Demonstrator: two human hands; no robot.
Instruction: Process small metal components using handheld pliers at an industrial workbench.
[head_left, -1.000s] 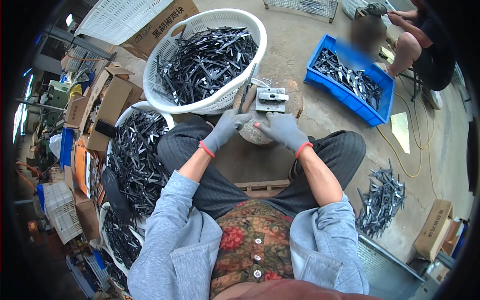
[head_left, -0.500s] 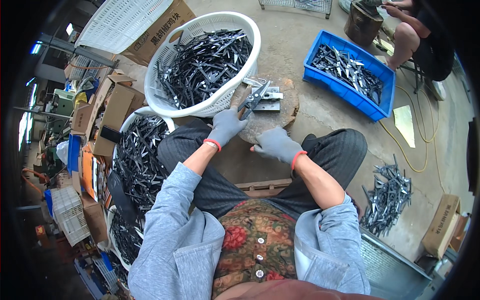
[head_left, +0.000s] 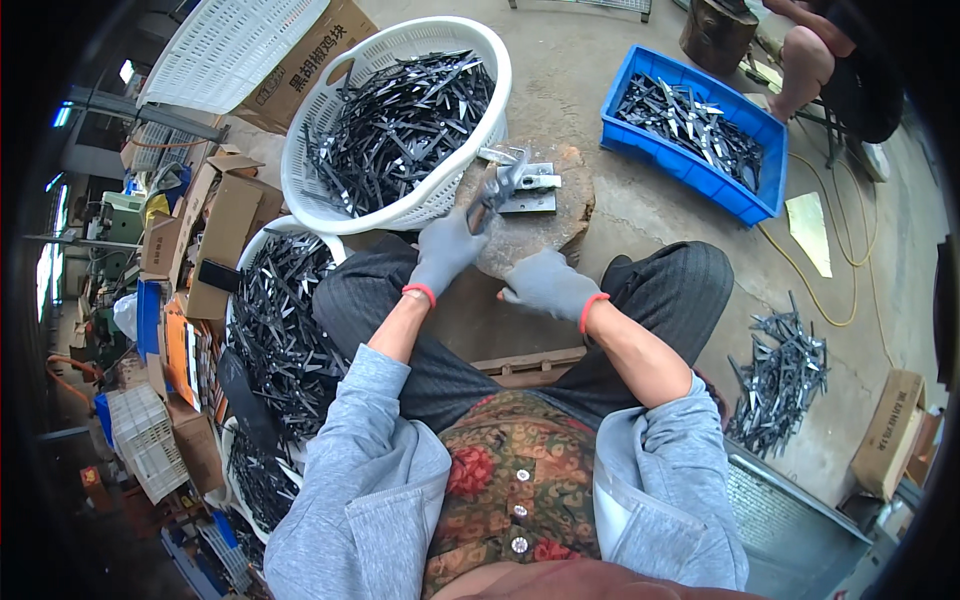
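My left hand (head_left: 449,243), in a grey glove with a red cuff, is closed around the lower end of a dark pair of shears (head_left: 490,193). The shears are blurred and slant up over a wooden stump (head_left: 572,210). A metal block with a plate (head_left: 528,203) sits on the stump beside them. My right hand (head_left: 550,284), gloved alike, is at the stump's near edge with its fingers curled. Whatever it may hold is hidden.
A white basket (head_left: 297,178) heaped with dark blades stands left of the stump, with more filled containers along my left. A blue crate (head_left: 745,208) of similar pieces stands at right. A blade pile (head_left: 780,380) and a yellow cable (head_left: 850,300) lie on the floor. Another person's leg (head_left: 803,70) is far right.
My left hand has shifted slightly left with the shears, which have swung more upright and blurred. My right hand stays almost in place. The whole view has shifted a little.
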